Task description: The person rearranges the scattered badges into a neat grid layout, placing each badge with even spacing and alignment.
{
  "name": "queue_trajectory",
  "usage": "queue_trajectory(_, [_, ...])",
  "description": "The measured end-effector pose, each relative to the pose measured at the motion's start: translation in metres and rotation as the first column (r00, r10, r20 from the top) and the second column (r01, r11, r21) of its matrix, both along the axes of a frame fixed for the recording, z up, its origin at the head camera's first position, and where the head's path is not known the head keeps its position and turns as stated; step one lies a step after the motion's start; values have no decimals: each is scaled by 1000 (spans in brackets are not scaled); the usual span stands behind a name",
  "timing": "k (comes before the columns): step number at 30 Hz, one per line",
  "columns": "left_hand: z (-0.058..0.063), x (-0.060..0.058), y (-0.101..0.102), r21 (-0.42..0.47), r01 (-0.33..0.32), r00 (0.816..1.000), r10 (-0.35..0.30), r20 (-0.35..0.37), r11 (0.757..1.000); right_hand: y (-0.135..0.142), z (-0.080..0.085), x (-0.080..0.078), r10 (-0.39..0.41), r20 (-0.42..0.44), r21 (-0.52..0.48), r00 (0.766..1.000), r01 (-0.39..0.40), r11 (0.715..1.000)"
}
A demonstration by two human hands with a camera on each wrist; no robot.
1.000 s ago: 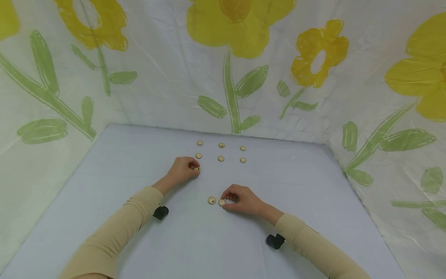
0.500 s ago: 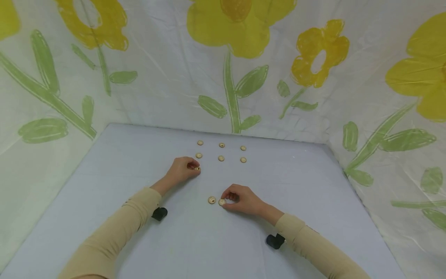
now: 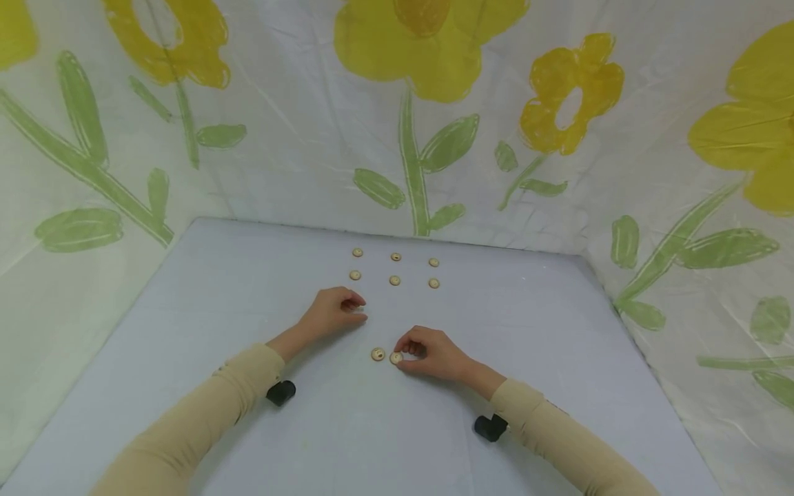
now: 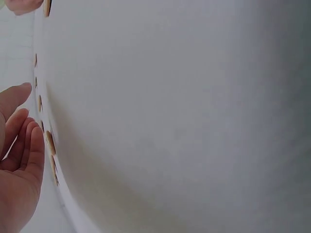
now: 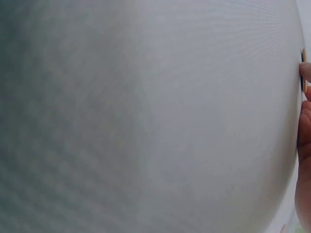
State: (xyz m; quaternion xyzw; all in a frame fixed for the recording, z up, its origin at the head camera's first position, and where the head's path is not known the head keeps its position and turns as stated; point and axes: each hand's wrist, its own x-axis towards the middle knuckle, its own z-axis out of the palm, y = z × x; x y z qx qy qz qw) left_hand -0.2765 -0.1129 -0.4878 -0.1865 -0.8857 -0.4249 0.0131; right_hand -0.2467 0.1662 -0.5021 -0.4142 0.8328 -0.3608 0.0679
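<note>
My left hand (image 3: 329, 314) hovers over the table just in front of the near row's left wooden disc (image 3: 355, 275). Its thumb and fingers are spread apart, and no disc shows between them in the head view. In the left wrist view a wooden disc (image 4: 51, 142) appears right beside the fingers. My right hand (image 3: 432, 353) pinches the edge of a small round wooden disc (image 3: 396, 358) between thumb and forefinger, low at the table. Another wooden disc (image 3: 378, 354) with a dark mark lies just left of it. In the right wrist view, only part of the right hand (image 5: 304, 141) shows.
Several wooden discs lie in two short rows towards the back of the pale table (image 3: 509, 324), among them a far middle disc (image 3: 395, 257) and a near right disc (image 3: 433, 283). A white curtain (image 3: 298, 172) printed with yellow flowers encloses the back and sides.
My left hand has parted its fingers and shifted slightly right and nearer; the disc it pinched no longer shows in the head view. My right hand stays in place with its disc.
</note>
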Motion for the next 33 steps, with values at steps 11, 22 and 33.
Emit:
queue_trajectory(11, [3, 18, 10, 8, 58, 998, -58, -14, 998, -2, 6, 2, -14, 23, 17, 1000, 14, 1000])
queue_trajectory(22, [3, 34, 17, 19, 157, 987, -157, -22, 987, -2, 3, 1, -12, 5, 2, 1000, 12, 1000])
queue_trajectory(33, [2, 47, 22, 6, 203, 979, -203, 8, 979, -2, 1, 1, -6, 9, 0, 1000, 6, 1000])
